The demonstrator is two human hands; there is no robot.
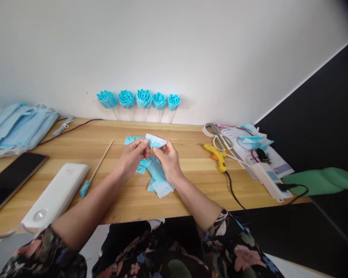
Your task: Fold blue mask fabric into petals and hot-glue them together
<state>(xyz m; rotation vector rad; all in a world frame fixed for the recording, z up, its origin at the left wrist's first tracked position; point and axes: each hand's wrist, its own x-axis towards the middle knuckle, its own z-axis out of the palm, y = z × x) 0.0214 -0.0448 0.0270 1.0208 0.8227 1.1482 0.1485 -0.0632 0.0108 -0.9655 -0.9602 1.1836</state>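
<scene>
Between my two hands is a small piece of blue and white mask fabric (157, 141), held up above the table. My left hand (135, 153) pinches its left end between thumb and fingers. At the right end, my right hand (168, 157) grips it with the thumb in front and the fingers behind. Several cut blue pieces (157, 172) lie loosely piled on the wood below my hands. More folded blue pieces (130, 139) rest just behind my left hand. To the left lies a wooden stick (102, 160) with a blue wrapped bud (85, 189) at its near end.
Several blue fabric flowers on sticks (144, 99) lean against the wall. A mask stack (17, 123), a phone (14, 179) and a white power bank (56, 195) lie left. On the right are a yellow glue gun (217, 156), scissors (219, 135) and a power strip (268, 179) with cords.
</scene>
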